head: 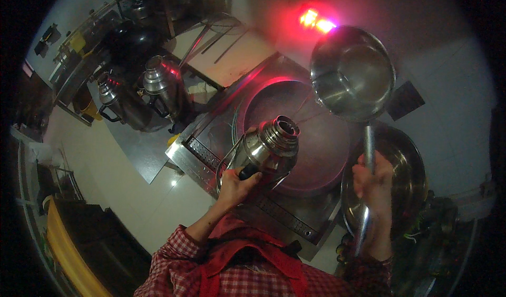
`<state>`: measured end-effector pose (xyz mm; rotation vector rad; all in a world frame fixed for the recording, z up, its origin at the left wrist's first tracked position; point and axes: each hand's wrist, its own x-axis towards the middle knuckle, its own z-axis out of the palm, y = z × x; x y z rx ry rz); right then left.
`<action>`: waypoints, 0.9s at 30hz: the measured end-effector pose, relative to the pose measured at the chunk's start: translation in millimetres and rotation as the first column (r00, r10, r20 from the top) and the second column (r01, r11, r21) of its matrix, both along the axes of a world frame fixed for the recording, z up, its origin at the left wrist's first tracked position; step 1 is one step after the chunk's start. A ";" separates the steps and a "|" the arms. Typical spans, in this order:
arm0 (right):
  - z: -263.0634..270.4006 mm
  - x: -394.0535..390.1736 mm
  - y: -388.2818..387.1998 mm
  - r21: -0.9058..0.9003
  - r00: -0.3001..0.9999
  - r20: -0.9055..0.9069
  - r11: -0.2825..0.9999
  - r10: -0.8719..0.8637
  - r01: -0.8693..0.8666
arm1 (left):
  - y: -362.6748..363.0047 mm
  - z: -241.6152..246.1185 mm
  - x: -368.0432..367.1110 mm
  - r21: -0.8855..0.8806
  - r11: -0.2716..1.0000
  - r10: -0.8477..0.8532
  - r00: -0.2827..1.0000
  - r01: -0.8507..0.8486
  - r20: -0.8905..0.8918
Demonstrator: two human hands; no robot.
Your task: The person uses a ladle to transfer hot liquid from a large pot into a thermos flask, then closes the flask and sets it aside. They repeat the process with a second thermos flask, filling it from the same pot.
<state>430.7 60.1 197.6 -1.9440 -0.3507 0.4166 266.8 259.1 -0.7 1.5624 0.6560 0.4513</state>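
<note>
My left hand point(242, 187) grips the black handle of a stainless steel vacuum flask point(257, 148). The flask is tilted, and its stopperless mouth points up and to the right. In my right hand point(373, 176) is the long metal handle of a deep steel saucepan point(354, 75). The pan is raised to the upper right of the flask, with its inside towards me; I make out no contents in it. Below both lies a large round cauldron point(316, 154) set into a steel counter point(211, 136). Its inside looks hazy, and the flask hides part of its near left rim.
Two more vacuum flasks point(168, 87) stand on a low metal table point(138, 160) to the left. A wide metal basin point(409, 170) lies under my right forearm. A wire strainer point(223, 22) rests on a pale surface behind. Red lights point(316, 21) glow at the wall.
</note>
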 end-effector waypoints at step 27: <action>-207.1 42.9 -30.2 -0.604 0.906 0.412 0.773 0.096 0.193 | 3.9 -8.2 -1.1 -0.009 1.000 0.009 1.000 -0.009 -0.016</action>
